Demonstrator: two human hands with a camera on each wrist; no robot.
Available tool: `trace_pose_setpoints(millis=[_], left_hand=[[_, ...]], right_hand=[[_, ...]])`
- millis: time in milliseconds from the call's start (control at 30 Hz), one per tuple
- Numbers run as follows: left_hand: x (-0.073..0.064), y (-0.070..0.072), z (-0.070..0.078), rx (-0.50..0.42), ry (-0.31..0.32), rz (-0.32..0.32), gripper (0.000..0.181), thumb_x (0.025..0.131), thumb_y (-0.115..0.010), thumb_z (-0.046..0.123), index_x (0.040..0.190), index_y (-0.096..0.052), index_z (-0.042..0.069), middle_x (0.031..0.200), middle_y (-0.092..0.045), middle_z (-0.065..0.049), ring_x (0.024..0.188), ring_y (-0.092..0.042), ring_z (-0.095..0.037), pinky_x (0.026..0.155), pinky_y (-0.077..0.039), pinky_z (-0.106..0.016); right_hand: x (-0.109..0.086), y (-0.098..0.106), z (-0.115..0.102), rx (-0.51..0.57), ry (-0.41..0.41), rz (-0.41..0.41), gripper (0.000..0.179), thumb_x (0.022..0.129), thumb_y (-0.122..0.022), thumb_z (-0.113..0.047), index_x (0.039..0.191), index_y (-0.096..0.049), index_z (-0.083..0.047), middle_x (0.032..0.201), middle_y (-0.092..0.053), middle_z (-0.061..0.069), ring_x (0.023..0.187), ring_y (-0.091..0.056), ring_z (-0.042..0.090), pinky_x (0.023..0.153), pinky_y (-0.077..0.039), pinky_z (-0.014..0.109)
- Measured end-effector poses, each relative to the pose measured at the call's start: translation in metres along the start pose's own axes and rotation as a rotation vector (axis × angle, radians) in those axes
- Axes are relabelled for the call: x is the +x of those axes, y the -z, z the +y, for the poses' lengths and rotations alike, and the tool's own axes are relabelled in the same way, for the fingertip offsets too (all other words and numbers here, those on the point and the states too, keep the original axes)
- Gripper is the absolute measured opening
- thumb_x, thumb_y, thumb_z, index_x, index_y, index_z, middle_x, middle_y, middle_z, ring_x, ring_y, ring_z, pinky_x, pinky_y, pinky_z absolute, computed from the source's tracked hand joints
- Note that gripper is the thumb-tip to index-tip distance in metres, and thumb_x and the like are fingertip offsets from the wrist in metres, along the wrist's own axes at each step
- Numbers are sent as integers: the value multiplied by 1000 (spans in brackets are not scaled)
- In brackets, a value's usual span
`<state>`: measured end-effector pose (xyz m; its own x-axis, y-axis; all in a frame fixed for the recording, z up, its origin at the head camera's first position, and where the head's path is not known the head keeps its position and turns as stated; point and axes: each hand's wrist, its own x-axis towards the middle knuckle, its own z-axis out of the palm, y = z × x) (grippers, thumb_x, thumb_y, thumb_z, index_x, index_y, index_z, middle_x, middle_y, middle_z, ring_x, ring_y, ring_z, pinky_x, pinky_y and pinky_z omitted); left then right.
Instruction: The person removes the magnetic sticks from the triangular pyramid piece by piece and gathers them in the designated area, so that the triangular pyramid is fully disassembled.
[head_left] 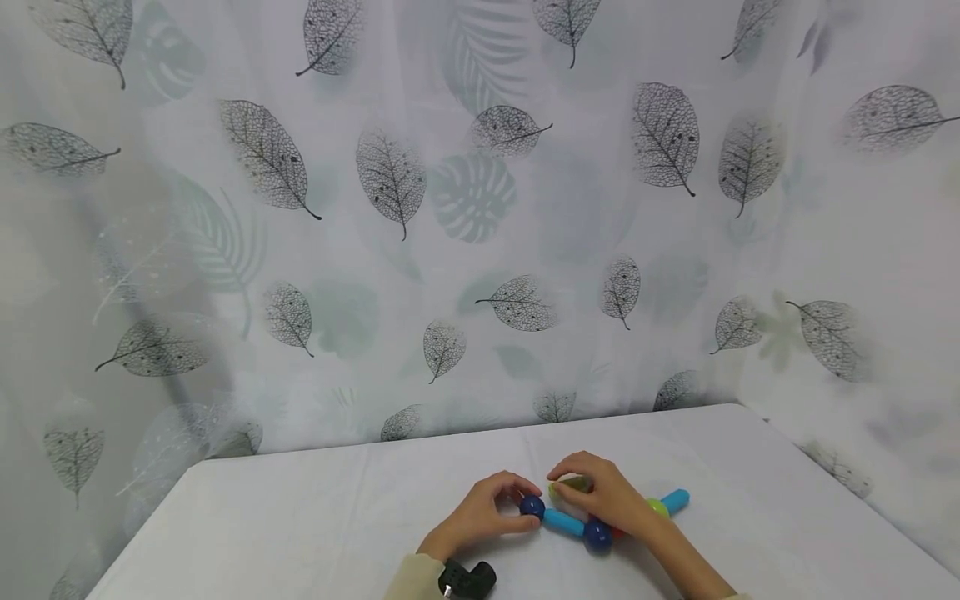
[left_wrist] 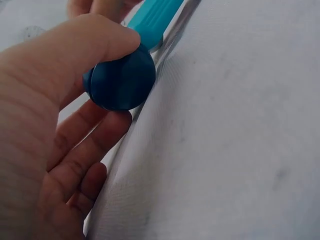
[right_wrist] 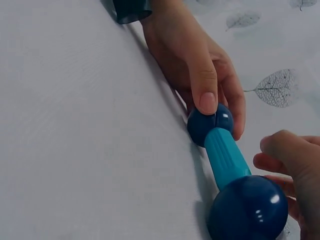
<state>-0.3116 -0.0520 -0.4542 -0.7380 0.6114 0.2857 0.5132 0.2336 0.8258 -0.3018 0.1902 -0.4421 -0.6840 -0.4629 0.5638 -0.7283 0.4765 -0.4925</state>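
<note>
My left hand [head_left: 487, 512] grips a dark blue ball [head_left: 532, 507] between thumb and fingers; the left wrist view shows the thumb by the joint with a light blue rod [left_wrist: 154, 22]. That rod leads to a larger dark blue ball [right_wrist: 248, 209]. Beyond it a red piece [head_left: 618, 533], a yellow-green ball [head_left: 658, 507] and another light blue rod [head_left: 677, 500] continue, partly behind the right forearm. My right hand [head_left: 600, 493] curls its thumb and fingers around a yellow-green piece [head_left: 577, 482], close beside the left hand's ball. In the right wrist view that piece is hidden.
All of this lies on a table covered with a white cloth [head_left: 315, 525]. A leaf-printed curtain [head_left: 480, 250] hangs behind and along the sides. A black device [head_left: 467, 579] sits on the left wrist.
</note>
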Motion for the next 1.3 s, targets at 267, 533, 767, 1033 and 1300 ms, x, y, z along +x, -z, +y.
trace_pose_setpoints(millis=[267,533,767,1033,1300], left_hand=[[1,1,-3,-15,-3,6,32,81,-79,18,111,-69,12,103,-67,0,90,-58,-3,86,-46,-23],[0,0,-2,-30,3,-6,31,81,-79,17,110,-69,14,102,-68,-1,90,-60,-5,87,-45,-23],[0,1,-1,-23,-14,-21,30,82,-78,15,110,-69,13,99,-70,-2,89,-59,-4,85,-47,-23],[0,5,1,-3,25,5,30,82,-77,16,110,-69,12,101,-70,-3,91,-58,-6,86,-45,-25],[2,5,2,-45,49,63,29,85,-75,17,112,-69,7,102,-70,-5,92,-61,-9,85,-47,-26]], right_hand=[[-1,3,-3,264,99,-177,12,88,-71,-8,100,-70,-9,86,-70,2,72,-61,8,61,-52,25],[-4,1,-4,326,-43,-288,16,87,-74,-19,100,-69,-11,85,-68,5,72,-58,5,64,-52,24],[-4,1,-2,337,-74,-295,14,87,-73,-17,99,-69,-11,87,-69,4,72,-58,8,65,-51,24],[-3,2,-4,349,-93,-325,13,87,-73,-17,98,-71,-10,84,-67,-3,71,-55,5,63,-49,21],[-5,3,-4,358,-66,-309,12,87,-73,-16,98,-71,-10,85,-68,0,73,-56,2,64,-50,22]])
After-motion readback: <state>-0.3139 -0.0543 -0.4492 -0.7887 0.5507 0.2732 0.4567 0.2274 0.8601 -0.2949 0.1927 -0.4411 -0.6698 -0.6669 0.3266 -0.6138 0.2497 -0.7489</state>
